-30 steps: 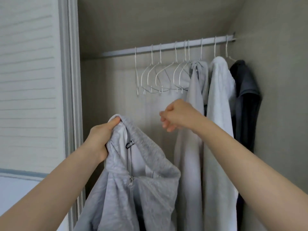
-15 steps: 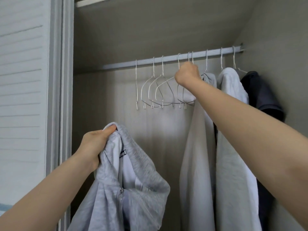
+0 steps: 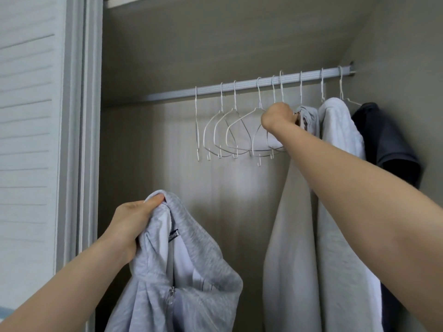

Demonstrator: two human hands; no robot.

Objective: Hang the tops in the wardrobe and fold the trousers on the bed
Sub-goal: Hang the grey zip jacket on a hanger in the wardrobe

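My left hand (image 3: 130, 224) grips a light grey zip hoodie (image 3: 182, 271) by its hood, low at the left of the open wardrobe. My right hand (image 3: 278, 117) is raised to the rail (image 3: 239, 88), with its fingers curled round the neck of an empty white wire hanger (image 3: 271, 142), whose hook sits slightly raised on the rail. Several more empty white hangers (image 3: 220, 130) hang to its left. Three tops hang at the right: a pale grey one (image 3: 287, 224), a white one (image 3: 340, 236) and a dark one (image 3: 386, 144).
The slatted sliding door (image 3: 31, 140) and its frame stand at the left. The wardrobe's sloping ceiling (image 3: 215, 44) is above the rail and the side wall (image 3: 407, 68) closes the right. Open space lies below the empty hangers.
My right hand rose from mid-height to the rail and closed round a hanger's neck. The view tilted up. My left hand kept hold of the hoodie.
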